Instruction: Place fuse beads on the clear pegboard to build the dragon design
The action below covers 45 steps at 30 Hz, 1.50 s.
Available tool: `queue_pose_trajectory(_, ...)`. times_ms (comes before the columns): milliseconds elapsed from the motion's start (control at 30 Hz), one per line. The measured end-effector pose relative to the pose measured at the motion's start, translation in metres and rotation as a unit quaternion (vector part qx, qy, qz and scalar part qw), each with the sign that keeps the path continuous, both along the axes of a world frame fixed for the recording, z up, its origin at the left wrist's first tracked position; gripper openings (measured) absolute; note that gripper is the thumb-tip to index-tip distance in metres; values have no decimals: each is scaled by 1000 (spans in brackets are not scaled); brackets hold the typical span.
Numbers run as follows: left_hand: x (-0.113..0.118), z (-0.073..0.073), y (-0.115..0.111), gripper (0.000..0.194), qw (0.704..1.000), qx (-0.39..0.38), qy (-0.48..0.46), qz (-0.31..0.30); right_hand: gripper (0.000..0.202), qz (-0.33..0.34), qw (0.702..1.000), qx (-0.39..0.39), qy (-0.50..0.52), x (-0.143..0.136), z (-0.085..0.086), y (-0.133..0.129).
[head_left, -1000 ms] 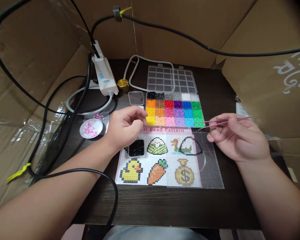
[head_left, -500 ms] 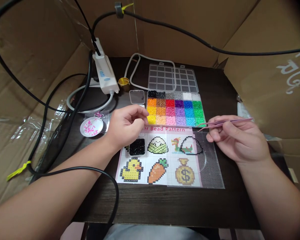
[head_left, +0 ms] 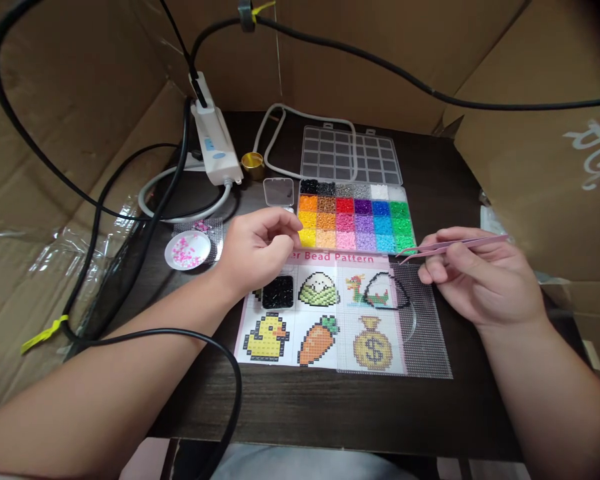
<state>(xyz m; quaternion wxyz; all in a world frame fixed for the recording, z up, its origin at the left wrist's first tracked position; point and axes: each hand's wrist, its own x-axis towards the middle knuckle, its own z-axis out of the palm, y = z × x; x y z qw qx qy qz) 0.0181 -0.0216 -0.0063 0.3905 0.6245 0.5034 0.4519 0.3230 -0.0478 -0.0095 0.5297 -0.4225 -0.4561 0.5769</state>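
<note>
My left hand (head_left: 260, 250) rests at the left front corner of the bead box (head_left: 347, 252), its fingers loosely curled and the thumb a little apart from the forefinger; I see nothing in it. Pink tweezers (head_left: 455, 245) lie in my right hand (head_left: 475, 277), pinched by thumb and fingers, tips pointing left near the box's green beads. Whether the tips hold a bead is too small to tell. Below them, a clear pegboard (head_left: 427, 333) covers the right of the pattern sheet (head_left: 290, 327). A black bead outline (head_left: 366, 287) sits on the board. A small tray of black beads (head_left: 278, 292) stands by my left wrist.
A white dish (head_left: 169, 259) with pink and white beads stands left. Behind are a small open clear lid (head_left: 279, 192), a gold cup (head_left: 253, 167) and a white power strip (head_left: 217, 150). A black cable (head_left: 155, 337) loops across my left forearm. Cardboard walls surround the table.
The whole view has shifted slightly, so everything sits a little further right. Both hands keep nearly the same pose, and the tweezers stay in my right hand.
</note>
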Motion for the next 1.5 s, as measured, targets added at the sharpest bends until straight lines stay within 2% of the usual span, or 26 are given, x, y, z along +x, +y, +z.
queue_pose_trajectory(200, 0, 0, 0, 23, 1000, 1, -2, -1, 24, -24, 999, -28, 17, -2, 3, 1)
queue_pose_trajectory(333, 1, 1, 0, 22, 1000, -6, 1, -1, 39, -20, 998, -49, 33, -2, 8, 2)
queue_pose_trajectory(567, 1, 0, 0, 22, 1000, -5, 5, 5, 59, -10, 999, -31, 26, 2, 8, 1)
queue_pose_trajectory(767, 1, 0, 0, 22, 1000, 0, -2, -4, 54, -31, 999, -16, 39, 1, 7, 2)
queue_pose_trajectory(1000, 1, 2, 0, 22, 1000, -8, -5, -2, 49, -71, 996, -43, 39, 0, 6, 4)
queue_pose_trajectory(1267, 2, 1, 0, 21, 1000, -4, -7, -3, 42, -21, 1000, -18, -3, 6, 2, 7)
queue_pose_trajectory(1400, 2, 2, 0, 21, 1000, -2, -8, -5, 41, -26, 999, -29, 21, 5, 2, 7)
queue_pose_trajectory(1500, 2, 1, 0, 21, 1000, -2, -9, -3, 29, -35, 999, -32, 21, 3, 2, 5)
